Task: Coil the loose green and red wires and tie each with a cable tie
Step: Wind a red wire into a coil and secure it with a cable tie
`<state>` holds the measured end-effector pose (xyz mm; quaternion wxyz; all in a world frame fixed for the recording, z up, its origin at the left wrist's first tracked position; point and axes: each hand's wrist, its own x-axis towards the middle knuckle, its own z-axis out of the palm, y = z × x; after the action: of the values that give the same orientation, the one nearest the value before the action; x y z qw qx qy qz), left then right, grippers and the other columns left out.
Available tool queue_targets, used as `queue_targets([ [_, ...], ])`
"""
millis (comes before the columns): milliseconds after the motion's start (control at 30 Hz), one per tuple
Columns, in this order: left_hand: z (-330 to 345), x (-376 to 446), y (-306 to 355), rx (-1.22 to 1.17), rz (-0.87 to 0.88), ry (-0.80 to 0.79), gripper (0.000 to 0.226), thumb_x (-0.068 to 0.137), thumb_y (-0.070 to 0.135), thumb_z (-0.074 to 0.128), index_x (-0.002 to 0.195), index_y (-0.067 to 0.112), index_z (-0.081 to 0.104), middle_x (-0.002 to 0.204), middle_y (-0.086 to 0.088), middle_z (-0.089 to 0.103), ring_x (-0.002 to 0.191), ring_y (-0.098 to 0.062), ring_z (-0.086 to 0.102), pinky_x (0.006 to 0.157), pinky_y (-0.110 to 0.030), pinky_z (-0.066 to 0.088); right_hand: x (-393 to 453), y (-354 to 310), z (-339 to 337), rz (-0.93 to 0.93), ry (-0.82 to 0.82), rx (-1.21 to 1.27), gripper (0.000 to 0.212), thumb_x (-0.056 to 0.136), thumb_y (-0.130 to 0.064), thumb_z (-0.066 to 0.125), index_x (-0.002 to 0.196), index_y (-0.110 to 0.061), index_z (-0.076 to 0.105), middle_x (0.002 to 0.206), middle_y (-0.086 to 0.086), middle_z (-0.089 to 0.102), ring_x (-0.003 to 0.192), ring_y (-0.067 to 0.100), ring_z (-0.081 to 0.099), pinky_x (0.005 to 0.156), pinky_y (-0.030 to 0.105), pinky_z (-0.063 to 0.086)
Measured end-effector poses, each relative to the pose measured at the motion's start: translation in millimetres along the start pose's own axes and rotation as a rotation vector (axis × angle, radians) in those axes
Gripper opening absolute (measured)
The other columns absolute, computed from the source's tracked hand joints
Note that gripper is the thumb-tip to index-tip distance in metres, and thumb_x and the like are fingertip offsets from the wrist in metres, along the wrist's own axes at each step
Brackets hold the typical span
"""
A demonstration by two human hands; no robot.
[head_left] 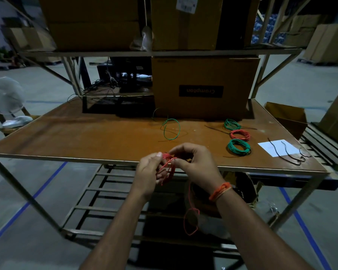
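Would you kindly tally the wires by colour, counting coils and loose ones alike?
Green: 3, two coils and one loose wire on the table.
Red: 2, one coil on the table and one wire held in both hands.
Total: 5

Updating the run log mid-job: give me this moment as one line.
step: coiling red wire | left hand: holds coil | right hand: pinches strand | wire tail: hanging below table edge | loose green wire: untouched

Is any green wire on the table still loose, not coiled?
Yes, one loose green wire lies sprawled on the table, left of the finished coils.
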<state>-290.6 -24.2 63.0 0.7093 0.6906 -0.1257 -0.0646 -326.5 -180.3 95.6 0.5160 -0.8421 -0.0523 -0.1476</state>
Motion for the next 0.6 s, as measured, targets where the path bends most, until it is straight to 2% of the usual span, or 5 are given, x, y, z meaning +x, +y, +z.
queue_targets([
  [133,-1.4,-1.4,4.6,-0.026,0.025,-0.143,0.037,0.104,0.039,0.046,0.076,0.017,0.056,0.055,0.006,0.043,0.046,-0.007,0.039,0.048,-0.019,0.037,0.7,2.2,1.9,0.111,-0.004,0.237,0.019,0.086,0.000,0.071,0.094,-0.017,0.072,0.098,-0.003,0.072,0.095,0.008,0.069,0.078,0.021,0.058],
  [233,-2.6,0.3,6.9,-0.005,0.032,-0.163,0.038,0.107,0.033,0.046,0.075,0.014,0.054,0.052,0.009,0.044,0.043,-0.002,0.038,0.043,-0.013,0.034,2.5,8.2,-1.7,0.127,-0.062,0.284,0.020,0.089,0.000,0.068,0.101,-0.015,0.072,0.105,0.003,0.071,0.102,0.018,0.067,0.085,0.030,0.059],
  [333,1.2,0.1,10.8,-0.075,0.030,-0.144,0.038,0.109,0.026,0.037,0.077,0.011,0.050,0.049,0.010,0.044,0.040,-0.001,0.037,0.041,-0.014,0.032,4.1,14.2,-1.4,0.105,-0.115,0.284,0.021,0.089,-0.023,0.070,0.110,-0.021,0.070,0.116,0.004,0.066,0.107,0.020,0.064,0.086,0.033,0.057],
  [500,8.9,2.5,10.5,-0.161,0.015,-0.070,0.040,0.110,0.036,0.035,0.079,0.014,0.049,0.052,0.007,0.035,0.041,-0.006,0.026,0.040,-0.019,0.024,1.0,23.4,18.0,0.116,-0.070,0.265,0.032,0.097,-0.043,0.057,0.124,-0.027,0.060,0.119,-0.003,0.065,0.111,0.015,0.063,0.096,0.048,0.055],
  [600,13.8,1.0,13.5,-0.221,-0.020,-0.081,0.040,0.110,0.037,0.035,0.078,0.016,0.048,0.052,0.007,0.032,0.041,-0.006,0.022,0.040,-0.020,0.018,-1.6,26.8,22.8,0.084,-0.001,0.145,0.047,0.097,-0.054,0.051,0.138,-0.031,0.049,0.131,-0.007,0.051,0.121,0.007,0.052,0.104,0.042,0.050],
])
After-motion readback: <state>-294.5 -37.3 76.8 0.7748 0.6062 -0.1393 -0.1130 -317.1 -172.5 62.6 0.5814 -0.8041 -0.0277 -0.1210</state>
